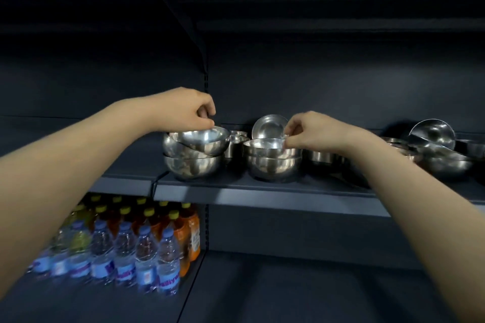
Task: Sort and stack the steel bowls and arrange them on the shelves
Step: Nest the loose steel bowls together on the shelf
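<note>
While sorting by size, works at the middle shelf (262, 189) of a dark store rack (288, 73), with packed drink bottles (118, 252) down left on the lower shelf (288, 296). Keeps the steel bowls (324, 158) in three groups along the middle shelf, near its front edge: a left stack (194, 165), a middle stack (273, 168) and a loose, unsorted cluster (433, 157) far right. Nests them, presumably to save room and keep each pile steady. Has one upright bowl (269, 127) standing on edge behind the middle stack, perhaps set aside as an odd size.

Pinches with the left hand (186, 110) the far rim of a tilted bowl (207, 140) lying crooked on the left stack and not yet seated, with thumb and forefinger closed on the edge and the other fingers curled in. Grasps with the right hand (312, 131) the right rim of the top bowl (265, 144) of the middle stack, fingers bent and closed on the edge, seemingly to steady or lift it. Takes each by the rim, probably for want of finger room between nested walls.
</note>
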